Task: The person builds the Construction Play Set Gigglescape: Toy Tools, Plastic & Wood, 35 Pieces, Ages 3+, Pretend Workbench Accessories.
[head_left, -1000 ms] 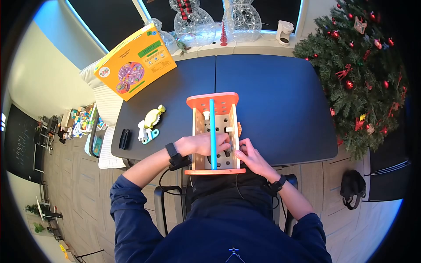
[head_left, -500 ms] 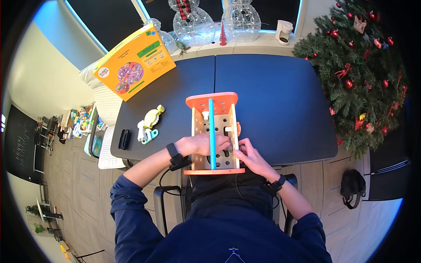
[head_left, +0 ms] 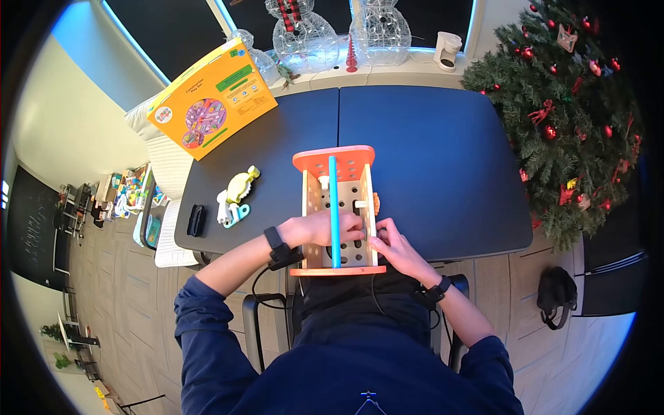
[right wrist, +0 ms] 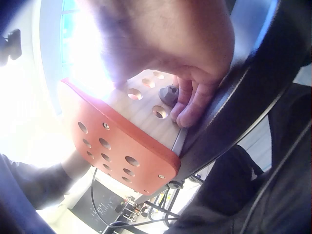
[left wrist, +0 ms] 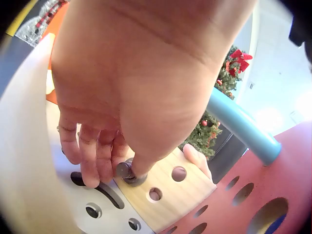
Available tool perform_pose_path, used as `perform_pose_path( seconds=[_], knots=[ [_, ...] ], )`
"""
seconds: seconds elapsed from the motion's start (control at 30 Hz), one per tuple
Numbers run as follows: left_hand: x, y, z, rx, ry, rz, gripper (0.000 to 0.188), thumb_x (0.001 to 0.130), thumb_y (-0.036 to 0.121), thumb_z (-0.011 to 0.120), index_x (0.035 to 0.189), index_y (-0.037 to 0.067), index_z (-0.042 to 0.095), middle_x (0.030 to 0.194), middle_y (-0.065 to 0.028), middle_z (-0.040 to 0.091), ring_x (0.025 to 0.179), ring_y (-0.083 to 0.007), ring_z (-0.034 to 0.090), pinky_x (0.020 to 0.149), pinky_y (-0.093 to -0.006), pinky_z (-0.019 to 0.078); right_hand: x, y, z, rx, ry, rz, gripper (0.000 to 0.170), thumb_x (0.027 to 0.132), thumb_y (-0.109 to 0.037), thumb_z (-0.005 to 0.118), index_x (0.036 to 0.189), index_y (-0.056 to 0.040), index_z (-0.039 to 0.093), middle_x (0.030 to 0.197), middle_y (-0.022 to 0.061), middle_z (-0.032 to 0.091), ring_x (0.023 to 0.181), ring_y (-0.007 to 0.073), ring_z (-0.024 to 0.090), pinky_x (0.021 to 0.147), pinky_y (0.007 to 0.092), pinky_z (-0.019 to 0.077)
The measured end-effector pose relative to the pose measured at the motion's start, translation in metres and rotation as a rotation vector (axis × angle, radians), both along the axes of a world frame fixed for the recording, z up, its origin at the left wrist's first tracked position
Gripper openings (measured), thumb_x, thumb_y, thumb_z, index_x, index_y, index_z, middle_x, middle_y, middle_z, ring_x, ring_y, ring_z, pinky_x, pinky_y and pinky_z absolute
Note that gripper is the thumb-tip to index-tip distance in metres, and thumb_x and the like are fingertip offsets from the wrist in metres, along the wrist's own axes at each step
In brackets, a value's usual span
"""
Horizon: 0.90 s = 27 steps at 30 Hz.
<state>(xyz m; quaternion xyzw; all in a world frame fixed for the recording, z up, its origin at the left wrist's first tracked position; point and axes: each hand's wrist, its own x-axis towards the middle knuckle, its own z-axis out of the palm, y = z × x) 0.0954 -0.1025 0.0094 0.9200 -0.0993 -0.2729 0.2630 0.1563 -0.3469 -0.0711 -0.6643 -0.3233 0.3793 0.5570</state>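
Observation:
A toy box with red-orange end panels point(head_left: 339, 271), perforated wooden sides and a blue bar point(head_left: 335, 207) stands at the table's near edge. My left hand point(head_left: 328, 227) reaches under the bar into it; in the left wrist view its thumb and forefinger pinch a grey piece point(left wrist: 127, 170) at the wooden side wall. Outside that wall is my right hand point(head_left: 400, 252). The right wrist view shows its curled fingers point(right wrist: 187, 105) against a grey bolt-like piece point(right wrist: 168, 95) on the wall's outer face. A white piece point(head_left: 361, 204) sticks through the same wall farther back.
Left on the dark table point(head_left: 429, 159) lie a yellow-green toy point(head_left: 239, 187), a white piece point(head_left: 223, 207), a light-blue piece point(head_left: 237, 216) and a black case point(head_left: 196, 220). A yellow carton point(head_left: 214, 100) stands at the back left; a decorated tree point(head_left: 553, 117) is on the right.
The box and both hands have shifted very slightly left in the head view. Inside the box, the left fingers have changed position slightly, while the right hand stays at the outer wall.

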Motion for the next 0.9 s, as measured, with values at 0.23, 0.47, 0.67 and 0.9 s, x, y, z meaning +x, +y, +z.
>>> perform_pose_path(
  seconds=[0.23,0.47,0.67,0.9],
  knots=[
    [-0.003,-0.005,0.000,-0.038,-0.047,0.100,0.037,0.104,0.034,0.071,0.115,0.000,0.059,0.100,-0.0167,0.070,0.096,-0.0345,0.072,0.084,-0.0461,0.0572,0.000,-0.001,0.005,-0.010,-0.007,0.007,0.061,0.110,-0.052,0.062,0.134,0.0007,0.043,0.099,0.0124,0.067,0.092,0.0172,0.062,0.086,0.0370,0.0515],
    [-0.001,-0.002,0.003,-0.027,-0.022,0.032,0.042,0.108,0.038,0.065,0.125,0.000,0.061,0.106,-0.0182,0.073,0.102,-0.0340,0.073,0.086,-0.0451,0.0581,0.001,0.000,-0.002,-0.003,-0.007,0.007,0.060,0.110,-0.052,0.061,0.133,0.0005,0.043,0.098,0.0124,0.067,0.091,0.0170,0.062,0.085,0.0370,0.0509],
    [-0.003,-0.002,-0.003,-0.028,-0.064,0.071,0.040,0.106,0.038,0.068,0.117,0.000,0.066,0.101,-0.0177,0.071,0.099,-0.0341,0.072,0.085,-0.0447,0.0575,0.001,0.000,0.000,-0.005,0.010,0.005,0.059,0.110,-0.050,0.063,0.132,0.0006,0.043,0.098,0.0127,0.068,0.091,0.0168,0.062,0.085,0.0371,0.0507],
    [0.001,-0.007,0.003,0.060,-0.064,0.005,0.041,0.106,0.041,0.068,0.106,0.000,0.072,0.099,-0.0170,0.074,0.095,-0.0343,0.074,0.084,-0.0452,0.0577,0.001,0.000,0.007,-0.032,0.004,0.010,0.060,0.109,-0.051,0.063,0.132,0.0006,0.043,0.099,0.0115,0.068,0.091,0.0159,0.061,0.085,0.0362,0.0506]
  ],
)
